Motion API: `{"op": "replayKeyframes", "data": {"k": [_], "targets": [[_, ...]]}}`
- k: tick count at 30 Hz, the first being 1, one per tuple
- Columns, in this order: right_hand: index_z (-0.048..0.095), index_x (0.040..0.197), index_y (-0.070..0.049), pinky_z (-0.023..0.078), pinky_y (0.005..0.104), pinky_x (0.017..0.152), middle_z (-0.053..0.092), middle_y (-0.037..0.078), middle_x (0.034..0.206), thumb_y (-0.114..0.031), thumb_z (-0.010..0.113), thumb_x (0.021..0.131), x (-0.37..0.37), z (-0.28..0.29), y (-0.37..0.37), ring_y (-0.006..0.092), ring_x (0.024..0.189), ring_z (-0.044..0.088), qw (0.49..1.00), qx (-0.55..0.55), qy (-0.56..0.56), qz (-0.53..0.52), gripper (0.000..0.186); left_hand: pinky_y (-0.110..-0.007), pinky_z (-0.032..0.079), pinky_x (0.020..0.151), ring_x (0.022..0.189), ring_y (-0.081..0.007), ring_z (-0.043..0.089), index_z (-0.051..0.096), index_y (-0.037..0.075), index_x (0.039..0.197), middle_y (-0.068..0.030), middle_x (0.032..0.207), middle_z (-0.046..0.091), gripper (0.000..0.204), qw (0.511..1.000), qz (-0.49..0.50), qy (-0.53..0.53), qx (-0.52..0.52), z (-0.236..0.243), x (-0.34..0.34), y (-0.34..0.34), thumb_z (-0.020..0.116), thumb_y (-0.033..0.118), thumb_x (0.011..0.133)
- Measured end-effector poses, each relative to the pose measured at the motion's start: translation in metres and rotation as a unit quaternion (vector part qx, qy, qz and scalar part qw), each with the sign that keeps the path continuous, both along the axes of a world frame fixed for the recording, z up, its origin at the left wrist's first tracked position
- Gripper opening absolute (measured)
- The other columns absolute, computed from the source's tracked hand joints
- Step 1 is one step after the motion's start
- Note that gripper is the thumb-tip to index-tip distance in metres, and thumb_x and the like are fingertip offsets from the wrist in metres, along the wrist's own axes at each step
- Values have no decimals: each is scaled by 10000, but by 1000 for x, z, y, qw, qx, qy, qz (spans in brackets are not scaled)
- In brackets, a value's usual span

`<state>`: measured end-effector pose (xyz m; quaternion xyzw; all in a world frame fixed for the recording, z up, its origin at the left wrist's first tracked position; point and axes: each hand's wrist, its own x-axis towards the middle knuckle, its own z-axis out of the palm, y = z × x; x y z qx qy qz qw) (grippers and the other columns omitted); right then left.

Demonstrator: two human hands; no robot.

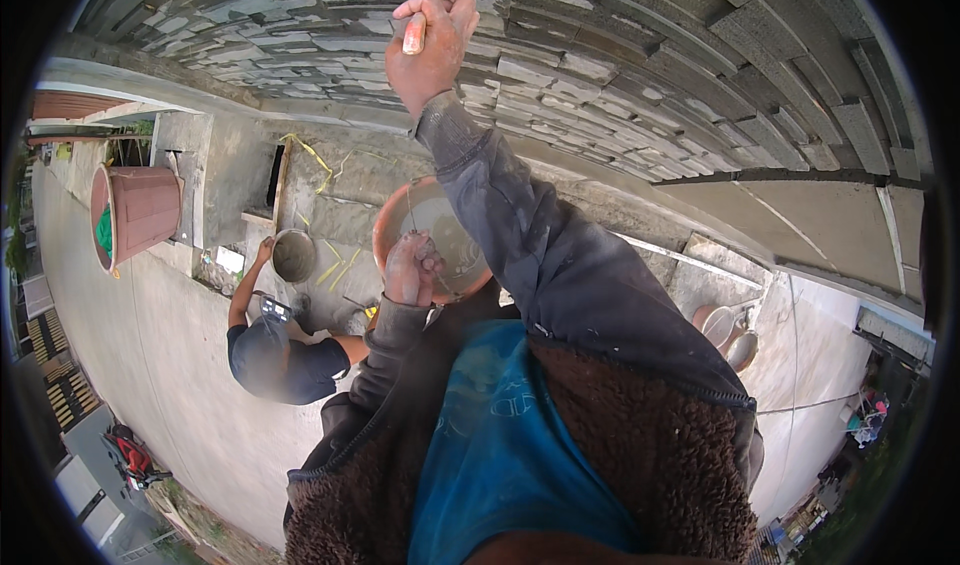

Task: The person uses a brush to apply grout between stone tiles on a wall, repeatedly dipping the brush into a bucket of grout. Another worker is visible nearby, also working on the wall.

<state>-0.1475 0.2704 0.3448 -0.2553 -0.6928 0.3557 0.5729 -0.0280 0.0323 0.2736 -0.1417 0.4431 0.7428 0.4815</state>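
My right hand (432, 50) is raised on an outstretched arm in front of the stone-clad wall (570, 30). Its fingers wrap around a small hand tool with a worn orange-and-white handle (414, 35). The tool's pale tip pokes out above the fist, too small to name its kind. Lower down, my left hand (412, 270) is closed on the thin wire handle of an orange bucket (384, 223). Cloudy greyish liquid (440, 227) fills part of the bucket, which hangs close against my body. My right sleeve covers part of its rim.
A co-worker (285, 360) below left has a hand at a bucket of grey mortar (294, 256). A large pink tub (145, 215) stands far left. Yellow strap (322, 165) lies by the wall's foot. More buckets (714, 325) are at the right, near a cable.
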Motion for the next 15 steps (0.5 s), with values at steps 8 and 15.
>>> {"op": "replayKeyframes", "data": {"k": [8, 15], "targets": [[620, 876, -133, 411, 459, 939, 437, 146, 1265, 63, 692, 665, 47, 8, 19, 345, 1121, 445, 996, 33, -58, -63, 298, -314, 423, 664, 660, -102, 454, 522, 155, 955, 50, 745, 435, 75, 999, -20, 8, -25, 10, 2, 9, 596, 167, 959], [651, 1033, -100, 474, 435, 917, 583, 158, 1198, 38, 721, 775, 153, 22, 17, 348, 1047, 582, 994, 85, -43, 50, 301, -287, 442, 634, 678, -87, 473, 558, 126, 1039, 39, 852, 507, 130, 999, -36, 3, 26, 2, 2, 22, 642, 159, 946]]}}
